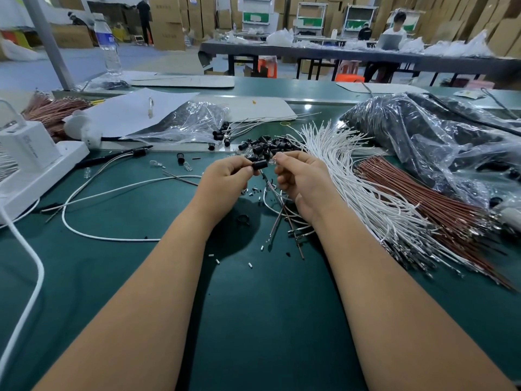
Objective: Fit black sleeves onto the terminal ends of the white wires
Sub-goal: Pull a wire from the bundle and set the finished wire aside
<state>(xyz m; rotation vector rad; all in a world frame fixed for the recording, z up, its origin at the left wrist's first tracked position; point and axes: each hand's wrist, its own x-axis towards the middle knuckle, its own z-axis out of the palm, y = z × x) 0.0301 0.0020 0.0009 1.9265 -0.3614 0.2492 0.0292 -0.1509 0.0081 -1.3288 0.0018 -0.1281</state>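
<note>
I see both hands raised just above the green table (253,320), meeting in front of me. My left hand (225,179) pinches a black sleeve (260,164) between thumb and curled fingertips; the sleeve lies sideways, sticking out past those fingertips toward the other hand. My right hand (303,179) has its fingers curled in, fingertips right at the sleeve's free end, and it seems to grip something small and pale there, though I cannot tell whether that is a wire's terminal. A few thin wires (277,204) hang down from between the two hands to the table.

Just beyond the fingers lies a loose pile of black sleeves (267,146). To the right of my right hand, a big fan of white wires (366,193) spreads across the table, with a bundle of brown wires (428,198) beside it. Further right sits a clear plastic bag (437,142) of dark parts. On the far left stands a white power strip (42,170).
</note>
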